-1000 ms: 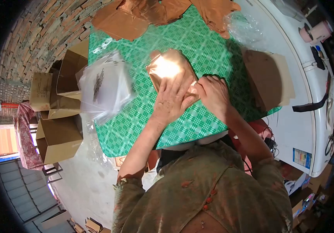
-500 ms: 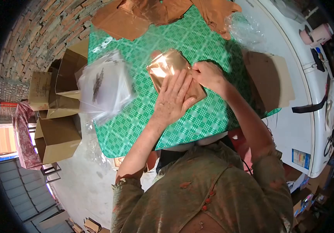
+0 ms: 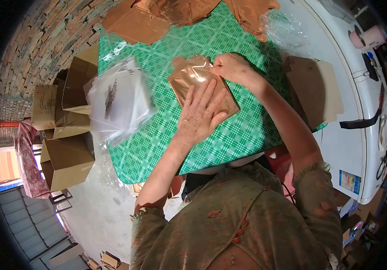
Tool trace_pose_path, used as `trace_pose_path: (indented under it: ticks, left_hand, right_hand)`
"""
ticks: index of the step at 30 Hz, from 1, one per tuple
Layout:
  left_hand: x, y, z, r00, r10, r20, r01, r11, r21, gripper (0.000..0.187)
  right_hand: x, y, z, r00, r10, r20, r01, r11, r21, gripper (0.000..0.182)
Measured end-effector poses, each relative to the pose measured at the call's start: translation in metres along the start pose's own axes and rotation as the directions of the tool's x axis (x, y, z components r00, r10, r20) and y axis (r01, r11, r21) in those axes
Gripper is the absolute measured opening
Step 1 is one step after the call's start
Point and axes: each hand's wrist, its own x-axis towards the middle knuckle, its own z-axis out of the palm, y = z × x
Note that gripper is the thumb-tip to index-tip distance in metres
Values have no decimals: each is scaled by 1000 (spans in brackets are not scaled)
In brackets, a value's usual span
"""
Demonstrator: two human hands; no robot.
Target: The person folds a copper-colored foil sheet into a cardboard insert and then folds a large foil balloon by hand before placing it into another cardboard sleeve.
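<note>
A folded, shiny copper-coloured foil piece (image 3: 184, 74) lies on the green checked tablecloth (image 3: 157, 150) in front of me. My left hand (image 3: 201, 112) rests flat on its lower part, fingers stretched out. At its upper right edge, the fingers of my right hand (image 3: 236, 68) are pinched together on the foil; the exact grip is partly hidden. Left of the foil is a stack of clear plastic bags (image 3: 128, 105) with dark print. More copper foil pieces (image 3: 135, 27) are spread along the far side of the table.
Open cardboard boxes (image 3: 70, 159) stand to the left, by a brick wall (image 3: 27, 49). Crumpled clear plastic (image 3: 288, 33) lies at the far right corner. A cardboard sheet (image 3: 315, 90) sits at the right edge, beside a white appliance (image 3: 348, 155).
My right hand has moved up and slightly left along the foil's right edge, fingers still closed. My left hand stays flat on the foil, almost unmoved.
</note>
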Motion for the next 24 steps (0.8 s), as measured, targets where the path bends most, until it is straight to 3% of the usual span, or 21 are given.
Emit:
trace_pose_path:
  ticks: [3,9,15,21,24]
  left_hand:
    - [0,0,-1,1000,-4,15,4,1000,-1,66]
    - [1,-1,-2,1000,-12,28,13,1000,-29,69]
    - [2,0,-2,1000,-19,25,20,999,-31,70]
    - [2,0,-4,1000,-7,25,8,999,-36,68]
    - [0,0,-5,1000,-3,-20,2,998,-57,66]
  right_hand:
    - [1,-3,-2,999,33,27,-33,999,-27,28]
    - [-7,-2,3,994,-63,-89,65,998,24,26]
    - [-13,-7,9,990,-101,-98,98,995,-32,19]
    - [-14,-12,6,996,-85,-16,83,991,-103,17]
    - [-13,-6,11,996,-92,-19,91,995,-30,12]
